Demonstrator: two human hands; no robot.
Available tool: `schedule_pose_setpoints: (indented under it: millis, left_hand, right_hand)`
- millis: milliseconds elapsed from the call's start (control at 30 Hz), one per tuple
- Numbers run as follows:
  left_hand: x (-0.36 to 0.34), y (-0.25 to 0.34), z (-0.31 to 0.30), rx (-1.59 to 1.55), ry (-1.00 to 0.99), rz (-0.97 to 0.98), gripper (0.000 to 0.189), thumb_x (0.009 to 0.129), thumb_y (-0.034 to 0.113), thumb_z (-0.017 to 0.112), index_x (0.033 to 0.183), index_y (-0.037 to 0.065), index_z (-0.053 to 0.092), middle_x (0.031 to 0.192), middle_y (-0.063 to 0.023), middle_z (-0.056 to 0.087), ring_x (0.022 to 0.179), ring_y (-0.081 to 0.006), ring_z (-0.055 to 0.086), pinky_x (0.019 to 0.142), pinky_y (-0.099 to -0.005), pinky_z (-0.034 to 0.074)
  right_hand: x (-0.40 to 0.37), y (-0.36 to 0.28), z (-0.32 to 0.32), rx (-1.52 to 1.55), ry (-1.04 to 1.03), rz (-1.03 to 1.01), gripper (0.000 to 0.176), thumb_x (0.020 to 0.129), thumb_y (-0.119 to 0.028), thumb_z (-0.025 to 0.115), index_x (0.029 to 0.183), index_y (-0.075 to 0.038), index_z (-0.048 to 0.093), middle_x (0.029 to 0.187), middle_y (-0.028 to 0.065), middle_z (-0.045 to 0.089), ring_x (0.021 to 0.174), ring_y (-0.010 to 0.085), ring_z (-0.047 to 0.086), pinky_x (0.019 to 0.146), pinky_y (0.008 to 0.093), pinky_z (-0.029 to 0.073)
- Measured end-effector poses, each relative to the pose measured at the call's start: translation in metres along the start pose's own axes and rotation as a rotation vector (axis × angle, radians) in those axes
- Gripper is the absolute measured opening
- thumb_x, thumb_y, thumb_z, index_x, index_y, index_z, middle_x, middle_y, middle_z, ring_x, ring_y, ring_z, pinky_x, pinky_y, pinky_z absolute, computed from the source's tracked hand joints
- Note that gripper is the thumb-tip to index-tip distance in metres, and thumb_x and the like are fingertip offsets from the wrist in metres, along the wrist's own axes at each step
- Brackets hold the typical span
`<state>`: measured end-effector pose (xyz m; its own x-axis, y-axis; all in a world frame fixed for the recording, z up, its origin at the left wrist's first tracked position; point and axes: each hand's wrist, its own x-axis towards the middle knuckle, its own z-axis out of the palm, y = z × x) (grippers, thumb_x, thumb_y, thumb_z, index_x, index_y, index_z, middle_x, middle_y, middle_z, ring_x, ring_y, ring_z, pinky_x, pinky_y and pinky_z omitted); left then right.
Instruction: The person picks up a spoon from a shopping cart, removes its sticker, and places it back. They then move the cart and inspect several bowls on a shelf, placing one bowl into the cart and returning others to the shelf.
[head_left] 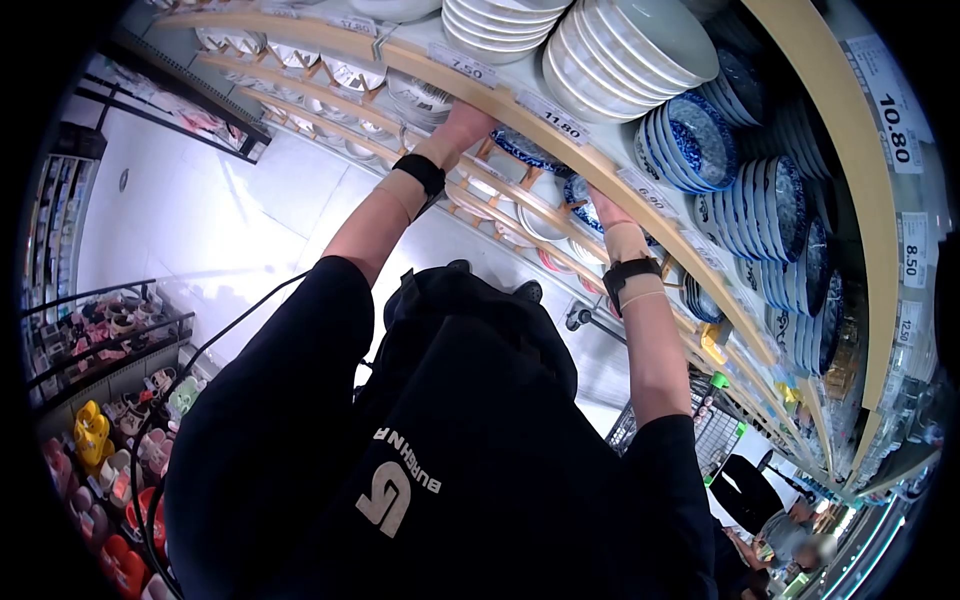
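Note:
Both my arms reach forward to a shop shelf of crockery. My left hand (466,127) goes in under the wooden edge of an upper shelf, beside a stack of patterned dishes (416,98). To its right, my right hand (610,210) passes under the same edge, close to a blue-and-white dish (580,196). Another blue-rimmed dish (528,150) shows between the two hands. The shelf hides the fingers of both, so whether either one grips a dish cannot be seen. A black band is on each wrist.
Above the hands, the upper shelf (590,160) carries stacked white bowls (625,60) and blue-patterned bowls (690,140), with price labels along its edge. A wire shopping cart (725,430) and another person (775,530) are at lower right. Shoe racks (110,430) stand at left; a black cable (235,330) hangs nearby.

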<state>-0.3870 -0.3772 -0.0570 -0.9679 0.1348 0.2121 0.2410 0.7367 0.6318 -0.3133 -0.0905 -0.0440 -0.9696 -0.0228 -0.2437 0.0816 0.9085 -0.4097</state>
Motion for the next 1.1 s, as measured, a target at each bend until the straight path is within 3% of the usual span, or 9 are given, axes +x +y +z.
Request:
schedule_pose_setpoints:
  millis: [133, 233, 333, 433, 500, 533, 667, 833, 1100]
  left_hand:
    - [0.008, -0.026, 0.016, -0.135, -0.013, -0.049, 0.032, 0.096, 0.027, 0.059, 0.117, 0.004, 0.063, 0.121, -0.0194, 0.066, 0.115, -0.0347, 0.061, 0.100, -0.0431, 0.045]
    - [0.010, -0.031, 0.017, -0.106, 0.020, -0.042, 0.032, 0.097, 0.028, 0.058, 0.117, 0.003, 0.063, 0.118, -0.0192, 0.067, 0.112, -0.0343, 0.062, 0.098, -0.0428, 0.047]
    - [0.011, -0.023, 0.002, -0.112, -0.075, -0.077, 0.031, 0.098, 0.028, 0.058, 0.116, 0.003, 0.063, 0.114, -0.0199, 0.068, 0.110, -0.0339, 0.063, 0.096, -0.0429, 0.047]
    - [0.008, -0.033, 0.010, -0.071, -0.029, 0.086, 0.028, 0.097, 0.027, 0.059, 0.114, 0.005, 0.064, 0.112, -0.0197, 0.068, 0.108, -0.0351, 0.064, 0.093, -0.0438, 0.049]
    - [0.008, -0.037, 0.016, -0.239, -0.045, -0.037, 0.027, 0.095, 0.027, 0.062, 0.113, 0.007, 0.065, 0.112, -0.0184, 0.069, 0.106, -0.0353, 0.064, 0.091, -0.0444, 0.050]
    - [0.008, -0.037, 0.016, -0.321, -0.052, -0.098, 0.027, 0.093, 0.027, 0.064, 0.113, 0.008, 0.066, 0.111, -0.0177, 0.069, 0.106, -0.0353, 0.064, 0.090, -0.0447, 0.050]
    - [0.015, -0.062, 0.032, 0.052, 0.042, 0.067, 0.030, 0.089, 0.032, 0.069, 0.111, 0.012, 0.067, 0.109, -0.0148, 0.070, 0.102, -0.0354, 0.065, 0.086, -0.0449, 0.051]
    - [0.014, -0.073, 0.035, -0.018, 0.041, 0.127, 0.034, 0.086, 0.035, 0.071, 0.112, 0.013, 0.067, 0.105, -0.0132, 0.070, 0.100, -0.0349, 0.065, 0.087, -0.0437, 0.051]
    - [0.013, -0.069, 0.026, -0.072, -0.043, 0.097, 0.037, 0.084, 0.032, 0.075, 0.114, 0.012, 0.067, 0.112, -0.0126, 0.068, 0.108, -0.0341, 0.061, 0.095, -0.0424, 0.048]
  right_hand:
    - [-0.005, -0.018, -0.015, -0.128, -0.060, 0.126, 0.068, 0.096, -0.061, 0.043, 0.147, -0.017, 0.048, 0.154, 0.0150, 0.044, 0.143, 0.0374, 0.038, 0.119, 0.0491, 0.025]
    - [-0.004, -0.008, -0.003, -0.032, 0.005, 0.110, 0.070, 0.095, -0.063, 0.043, 0.146, -0.016, 0.048, 0.153, 0.0150, 0.045, 0.142, 0.0376, 0.039, 0.119, 0.0493, 0.026]
    - [-0.002, -0.001, -0.003, 0.019, -0.007, 0.065, 0.070, 0.095, -0.063, 0.043, 0.145, -0.015, 0.050, 0.152, 0.0161, 0.046, 0.142, 0.0379, 0.039, 0.117, 0.0496, 0.028]
    - [0.000, 0.001, -0.006, -0.020, -0.061, 0.050, 0.069, 0.095, -0.062, 0.043, 0.144, -0.014, 0.051, 0.151, 0.0172, 0.047, 0.140, 0.0382, 0.041, 0.116, 0.0491, 0.030]
    - [-0.003, 0.003, -0.008, -0.021, -0.056, 0.018, 0.069, 0.095, -0.062, 0.043, 0.143, -0.013, 0.052, 0.150, 0.0178, 0.048, 0.140, 0.0384, 0.042, 0.116, 0.0486, 0.031]
    - [-0.003, 0.004, -0.008, 0.006, -0.058, 0.024, 0.076, 0.093, -0.069, 0.046, 0.146, -0.015, 0.050, 0.150, 0.0176, 0.049, 0.140, 0.0385, 0.042, 0.116, 0.0461, 0.030]
    - [0.007, 0.008, 0.003, -0.075, 0.017, 0.004, 0.068, 0.095, -0.062, 0.043, 0.138, -0.013, 0.057, 0.143, 0.0181, 0.055, 0.132, 0.0413, 0.050, 0.112, 0.0511, 0.035]
    - [0.016, 0.020, 0.032, -0.160, 0.143, -0.003, 0.066, 0.095, -0.062, 0.041, 0.134, -0.013, 0.061, 0.140, 0.0179, 0.057, 0.130, 0.0418, 0.051, 0.111, 0.0526, 0.036]
    - [0.006, 0.008, 0.016, -0.022, 0.109, -0.007, 0.060, 0.095, -0.058, 0.045, 0.127, -0.010, 0.064, 0.132, 0.0191, 0.062, 0.122, 0.0445, 0.056, 0.105, 0.0548, 0.040]
